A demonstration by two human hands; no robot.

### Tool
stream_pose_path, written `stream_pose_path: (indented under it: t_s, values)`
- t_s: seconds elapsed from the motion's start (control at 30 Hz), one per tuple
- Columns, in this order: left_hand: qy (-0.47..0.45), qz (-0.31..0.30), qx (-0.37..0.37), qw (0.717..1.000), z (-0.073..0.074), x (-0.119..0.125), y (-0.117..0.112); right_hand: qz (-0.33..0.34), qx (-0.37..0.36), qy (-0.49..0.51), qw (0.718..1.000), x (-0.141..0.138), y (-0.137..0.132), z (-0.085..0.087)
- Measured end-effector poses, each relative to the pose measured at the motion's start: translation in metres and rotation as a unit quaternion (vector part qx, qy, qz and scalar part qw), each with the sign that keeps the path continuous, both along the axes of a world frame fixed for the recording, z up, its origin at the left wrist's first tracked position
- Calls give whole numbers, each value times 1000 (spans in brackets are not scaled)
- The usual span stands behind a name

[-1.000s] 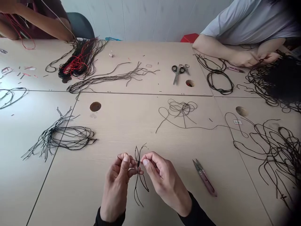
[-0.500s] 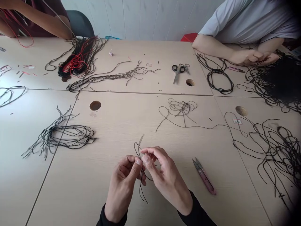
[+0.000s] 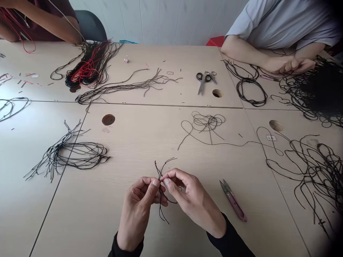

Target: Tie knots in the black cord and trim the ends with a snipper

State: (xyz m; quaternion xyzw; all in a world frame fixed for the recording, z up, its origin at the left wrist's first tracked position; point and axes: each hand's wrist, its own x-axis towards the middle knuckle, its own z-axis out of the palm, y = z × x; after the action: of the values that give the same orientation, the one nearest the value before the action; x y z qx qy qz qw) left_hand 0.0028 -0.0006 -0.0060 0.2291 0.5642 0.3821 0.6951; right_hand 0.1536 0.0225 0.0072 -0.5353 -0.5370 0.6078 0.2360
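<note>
White panelled wall behind, pale wood tables (image 3: 80, 214) pushed together, one pair of pink-handled thread snips (image 3: 233, 201) lying on the near table, blades pointing away. Just left of the snips, the person's left hand (image 3: 138, 210) and right hand (image 3: 194, 200) are together, fingertips (image 3: 166, 181) meeting and clamped on a small bunch of short black cords (image 3: 162, 175), loose ends splaying above and below the pinch. In hand now: fingers working at that one pinch point, exact handling hidden behind them.

Counts, all placed from the snips: three round table holes, one (image 3: 217, 93) straight beyond them, one (image 3: 276, 125) beyond and to the right, one (image 3: 108, 119) well left. Black-handled scissors (image 3: 203, 82), one pair, far beyond, a small silver pair (image 3: 210, 76) touching them. Three black cord heaps on the near tables: a looped bundle (image 3: 72, 155) well left, a tangle (image 3: 206, 123) beyond, a big sprawl (image 3: 308, 167) right. One red-and-black bundle (image 3: 88, 67) far left. Two co-workers, one arm (image 3: 241, 50) far right, one arm (image 3: 53, 32) far left
</note>
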Motion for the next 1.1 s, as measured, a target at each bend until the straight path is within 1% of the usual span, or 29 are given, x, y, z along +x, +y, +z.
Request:
stream_pose_path:
  t_s: [0.13, 0.3, 0.43, 0.57, 0.77, 1.1]
  values:
    - [16, 4, 4, 1000, 1, 0, 0, -9, 11, -31, 999, -2, -3, 1]
    - [59, 17, 27, 998, 5, 3, -3, -17, -4, -18, 1000, -4, -7, 2]
    - [73, 1, 43, 996, 9, -1, -3, -27, -4, -18, 999, -2, -5, 5]
    - [31, -9, 36, 999, 7, -6, 1, -25, -9, -5, 1000, 0, -1, 8]
    - [-54, 19, 24, 998, 6, -2, 4, -58, -22, 16, 998, 2, 1, 7]
    - [-34, 23, 32, 999, 7, 4, 3, -79, -50, 16, 996, 1, 2, 6]
